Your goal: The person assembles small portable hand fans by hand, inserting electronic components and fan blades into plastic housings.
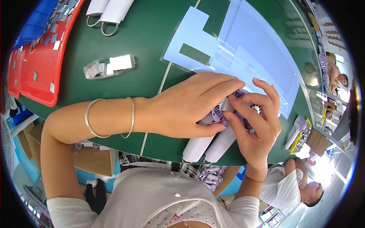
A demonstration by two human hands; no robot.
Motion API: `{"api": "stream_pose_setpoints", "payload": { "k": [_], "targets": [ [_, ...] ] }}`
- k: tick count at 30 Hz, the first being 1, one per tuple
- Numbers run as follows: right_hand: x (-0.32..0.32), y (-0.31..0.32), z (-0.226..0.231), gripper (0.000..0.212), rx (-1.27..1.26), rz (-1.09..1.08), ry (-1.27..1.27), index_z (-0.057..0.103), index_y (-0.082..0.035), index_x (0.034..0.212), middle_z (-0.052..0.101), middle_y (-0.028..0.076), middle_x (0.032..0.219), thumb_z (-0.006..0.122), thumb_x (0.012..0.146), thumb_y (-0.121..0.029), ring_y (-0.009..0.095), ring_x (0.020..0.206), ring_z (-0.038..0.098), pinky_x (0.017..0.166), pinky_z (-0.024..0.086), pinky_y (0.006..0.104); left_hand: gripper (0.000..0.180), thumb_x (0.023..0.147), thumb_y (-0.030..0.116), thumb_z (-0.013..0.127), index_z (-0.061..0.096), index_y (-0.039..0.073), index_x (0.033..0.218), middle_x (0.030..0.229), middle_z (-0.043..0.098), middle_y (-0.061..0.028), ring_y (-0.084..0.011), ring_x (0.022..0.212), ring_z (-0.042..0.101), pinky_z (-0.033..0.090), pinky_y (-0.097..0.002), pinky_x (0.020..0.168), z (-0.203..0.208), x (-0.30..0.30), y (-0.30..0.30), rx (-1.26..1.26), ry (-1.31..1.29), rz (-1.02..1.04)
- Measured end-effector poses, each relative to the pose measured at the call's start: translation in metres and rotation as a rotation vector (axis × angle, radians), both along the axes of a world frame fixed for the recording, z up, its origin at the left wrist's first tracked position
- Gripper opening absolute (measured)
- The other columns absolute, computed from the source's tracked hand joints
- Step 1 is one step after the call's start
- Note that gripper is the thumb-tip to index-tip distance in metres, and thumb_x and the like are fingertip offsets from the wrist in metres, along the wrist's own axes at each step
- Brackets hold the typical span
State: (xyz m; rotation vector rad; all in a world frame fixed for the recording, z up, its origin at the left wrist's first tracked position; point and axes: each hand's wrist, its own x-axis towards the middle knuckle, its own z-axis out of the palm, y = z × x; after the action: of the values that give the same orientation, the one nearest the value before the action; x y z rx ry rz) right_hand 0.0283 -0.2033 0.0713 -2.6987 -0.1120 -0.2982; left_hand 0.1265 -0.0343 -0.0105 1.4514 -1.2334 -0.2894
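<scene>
— Far left?
— Red plastic tray (pixel 42 72), glossy, rim rounded, scattered with small silvery rectangular tags; blue tray (pixel 36 22) just beyond. Farther along the counter (pixel 144 38), dark green and smooth: two white tubular pieces with metal loops (pixel 108 13).
— Nearer the middle?
— Clear plastic packet (pixel 109 66), crinkled, holding white slips. Open green surface around it, free room on every side. Thin pale seam down the counter.
— Hands?
— Left hand (pixel 186 108), two thin metal bangles (pixel 110 117) at the wrist, fingers curled closed over a lilac plastic wheel-shaped part (pixel 232 110), ribbed and round. Right hand (pixel 254 121), grip pinched shut on the same part from the right side. Part at the near edge of the counter, centre-right, atop two white cylindrical sleeves (pixel 211 144) overhanging that edge.
— Beyond?
— Pale blue translucent sheets (pixel 258 49), flat, square-cornered, just beside the fingertips.
— Far right?
— Small bin of metal bits (pixel 302 135) at the counter's rim.
</scene>
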Motion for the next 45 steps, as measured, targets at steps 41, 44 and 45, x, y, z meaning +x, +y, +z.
{"api": "stream_pose_setpoints", "payload": {
  "k": [41,44,45],
  "targets": [
    [-0.044,-0.076,-0.057,0.055,0.6,-0.118,-0.281,0.053,0.004,0.134,0.06,0.022,0.128,0.072,0.087,-0.017,0.032,0.122,0.056,0.106,0.04,0.0415,0.043,0.092,0.029,0.06,0.059,0.008,0.129,0.135,0.059,-0.01,-0.0249,0.136,0.047,0.036,-0.0508,0.111,0.01,-0.027,0.008,-0.343,-0.793,-0.125],
    [-0.036,-0.091,-0.039,0.024,0.285,-0.331,-0.227,0.066,0.001,0.111,0.066,0.016,0.117,0.066,0.088,-0.005,0.029,0.112,0.062,0.096,0.046,0.0367,0.05,0.093,0.034,0.057,0.055,0.007,0.135,0.144,0.052,-0.0101,-0.0247,0.138,0.044,0.032,-0.0456,0.116,0.015,-0.052,0.003,-0.12,-0.881,-0.344],
    [-0.031,-0.097,-0.036,0.02,0.156,-0.35,-0.247,0.068,-0.001,0.108,0.067,0.015,0.112,0.065,0.089,-0.004,0.03,0.106,0.063,0.093,0.048,0.0355,0.056,0.092,0.038,0.058,0.054,0.006,0.137,0.147,0.049,-0.0111,-0.0262,0.14,0.042,0.029,-0.0465,0.118,0.015,-0.05,0.002,-0.03,-0.848,-0.38]
  ]
}}
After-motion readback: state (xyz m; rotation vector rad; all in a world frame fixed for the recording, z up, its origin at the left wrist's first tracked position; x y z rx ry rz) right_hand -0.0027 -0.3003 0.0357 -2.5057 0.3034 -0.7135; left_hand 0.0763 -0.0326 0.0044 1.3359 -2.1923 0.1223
